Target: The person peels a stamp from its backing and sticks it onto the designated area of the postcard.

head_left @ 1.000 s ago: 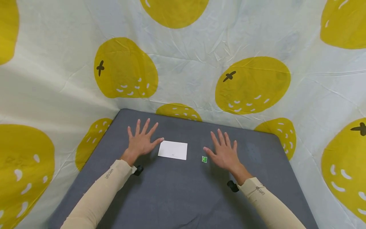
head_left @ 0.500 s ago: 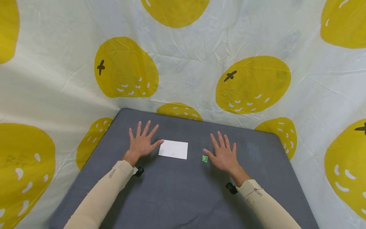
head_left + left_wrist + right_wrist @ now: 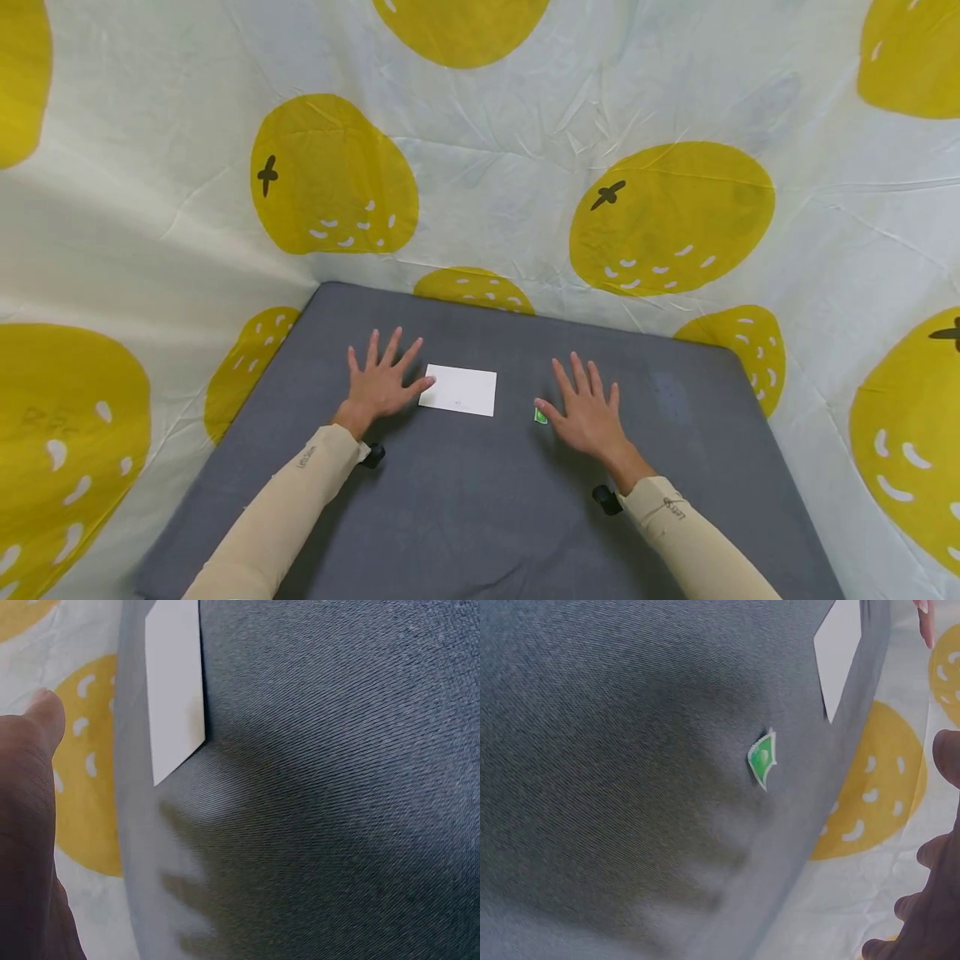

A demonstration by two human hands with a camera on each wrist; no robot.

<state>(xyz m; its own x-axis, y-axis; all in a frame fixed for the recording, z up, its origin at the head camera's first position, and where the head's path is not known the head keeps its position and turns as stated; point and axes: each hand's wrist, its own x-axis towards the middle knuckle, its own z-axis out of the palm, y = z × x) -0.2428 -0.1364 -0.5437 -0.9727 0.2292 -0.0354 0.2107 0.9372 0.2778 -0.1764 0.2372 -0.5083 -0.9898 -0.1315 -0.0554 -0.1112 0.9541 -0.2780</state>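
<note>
My left hand (image 3: 378, 387) hovers over the table with its fingers spread, holding nothing. Its thumb tip overlaps the left edge of a white card (image 3: 463, 391) in the head view. The right hand (image 3: 590, 417) is likewise spread and holds nothing. Beside its thumb lies a small green stamp-like piece with a pale border (image 3: 541, 417), partly covered by the thumb in the head view. Seen from the right wrist, the green piece (image 3: 763, 758) lies on the cloth with its edges curling up, apart from the hand. Shadows of the fingers fall on the cloth near the card (image 3: 176, 682).
A dark grey cloth-covered table (image 3: 465, 500) lies under both hands. Behind it and at the sides hangs a white curtain (image 3: 495, 192) printed with yellow fruit. A black wrist camera (image 3: 606, 500) sits under the right wrist, and another black camera (image 3: 372, 455) under the left.
Both hands have come slightly lower and nearer in the head view, the left one also a little to the right. The right thumb now overlaps the green piece. Card and green piece stay on the table.
</note>
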